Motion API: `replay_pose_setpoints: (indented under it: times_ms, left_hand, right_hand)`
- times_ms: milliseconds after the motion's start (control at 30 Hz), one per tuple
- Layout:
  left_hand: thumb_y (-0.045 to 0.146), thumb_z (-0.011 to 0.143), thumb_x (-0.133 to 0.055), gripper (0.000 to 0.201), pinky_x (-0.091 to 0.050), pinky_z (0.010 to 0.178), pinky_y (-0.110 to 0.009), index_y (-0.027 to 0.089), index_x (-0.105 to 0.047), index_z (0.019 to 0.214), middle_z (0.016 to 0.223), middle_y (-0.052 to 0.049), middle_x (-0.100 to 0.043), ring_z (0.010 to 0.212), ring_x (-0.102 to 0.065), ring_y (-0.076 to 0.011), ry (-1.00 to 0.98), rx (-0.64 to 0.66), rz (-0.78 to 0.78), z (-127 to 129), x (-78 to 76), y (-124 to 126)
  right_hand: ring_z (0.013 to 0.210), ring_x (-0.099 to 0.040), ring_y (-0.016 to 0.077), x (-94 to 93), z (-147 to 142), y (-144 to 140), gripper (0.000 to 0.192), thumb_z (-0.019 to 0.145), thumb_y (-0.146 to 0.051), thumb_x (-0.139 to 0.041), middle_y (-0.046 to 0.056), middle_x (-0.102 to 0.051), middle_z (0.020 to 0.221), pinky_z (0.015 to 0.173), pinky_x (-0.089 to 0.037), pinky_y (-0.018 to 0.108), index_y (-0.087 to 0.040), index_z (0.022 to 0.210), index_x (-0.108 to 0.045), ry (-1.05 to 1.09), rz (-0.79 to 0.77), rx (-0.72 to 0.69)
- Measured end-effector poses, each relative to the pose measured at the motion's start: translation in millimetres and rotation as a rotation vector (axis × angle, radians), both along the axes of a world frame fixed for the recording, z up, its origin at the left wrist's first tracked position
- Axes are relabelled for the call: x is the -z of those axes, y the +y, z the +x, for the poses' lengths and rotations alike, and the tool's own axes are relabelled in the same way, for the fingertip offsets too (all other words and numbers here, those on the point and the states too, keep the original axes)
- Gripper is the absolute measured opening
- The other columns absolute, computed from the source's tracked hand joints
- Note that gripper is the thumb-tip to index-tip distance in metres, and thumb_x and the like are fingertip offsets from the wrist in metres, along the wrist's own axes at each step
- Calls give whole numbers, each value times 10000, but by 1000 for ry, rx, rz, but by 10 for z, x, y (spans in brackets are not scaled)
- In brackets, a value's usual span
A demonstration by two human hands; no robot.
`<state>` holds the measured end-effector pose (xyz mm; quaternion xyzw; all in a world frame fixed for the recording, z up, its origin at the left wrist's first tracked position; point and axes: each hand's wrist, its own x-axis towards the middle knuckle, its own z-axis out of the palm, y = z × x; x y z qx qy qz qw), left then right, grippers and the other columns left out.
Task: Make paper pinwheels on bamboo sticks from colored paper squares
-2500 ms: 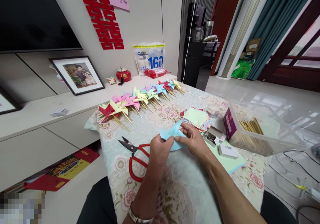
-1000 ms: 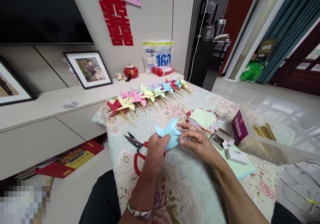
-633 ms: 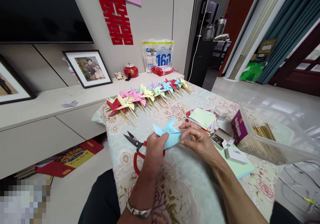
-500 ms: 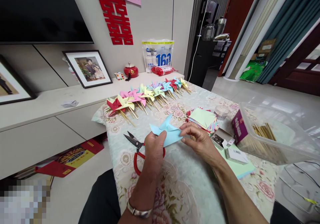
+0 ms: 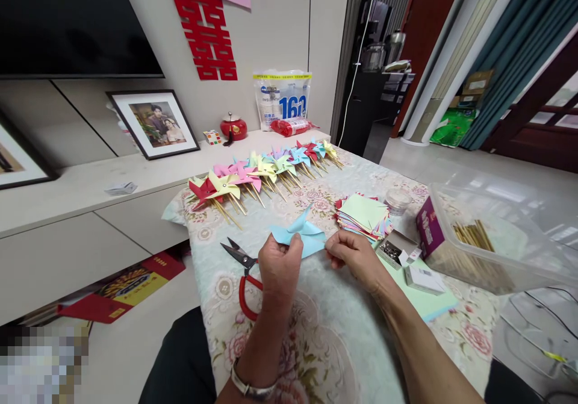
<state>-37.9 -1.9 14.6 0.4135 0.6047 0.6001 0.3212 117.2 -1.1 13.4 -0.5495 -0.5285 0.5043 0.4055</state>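
Observation:
Above the near part of the table, my left hand [image 5: 280, 264] pinches a light blue paper pinwheel [image 5: 311, 244] with its points partly folded to the centre. My right hand [image 5: 350, 253] is closed at the paper's right corner, thumb and forefinger pressed together on it. Under and beside my left hand lie scissors [image 5: 246, 264] with red handles, blades apart and pointing away to the left. To the right of my right hand sit a stack of coloured paper squares [image 5: 363, 212] and a small open box of metal pins [image 5: 392, 252].
Finished pinwheels [image 5: 244, 175] on sticks lie in a row along the table's far side. A clear plastic bin [image 5: 478, 265] of wooden sticks stands at the right. Between bin and hand are a small white box [image 5: 424, 279] and green sheets [image 5: 436, 304].
My right hand's fingers have closed from a looser, more spread pose onto the paper's right corner. My left hand keeps its pinch. The view has shifted slightly.

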Motion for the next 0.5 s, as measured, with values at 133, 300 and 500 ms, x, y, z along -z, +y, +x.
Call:
replay_pose_setpoints:
  times_ms: [133,300,500]
  left_hand:
    - [369,655,-637,180,-388,521,-245,204,-584,608,495,47,-541,498,-456,-132,-8,9,-15,3,5,-2]
    - [369,672,-641,178,-379,528,-239,200,-597,637,509,56,-521,509,-439,-129,-21,22,-28,-14,17,-10]
    - [362,655,-649,172,-376,543,-243,203,-594,616,518,45,-549,524,-470,-140,-22,5,-22,-14,-8,-13]
  right_hand:
    - [511,-564,133,63,19,23,49,655,-240,-596,-24,-613,565,531,-415,252,-198,632,-607,-12,24,15]
    - [512,-572,136,48,26,14,53,629,-225,-575,-11,-631,570,512,-399,247,-197,621,-619,2,8,5]
    - [534,-593,139,-19,12,2,109,657,-283,-590,14,-684,673,533,-444,256,-194,673,-649,57,-27,-16]
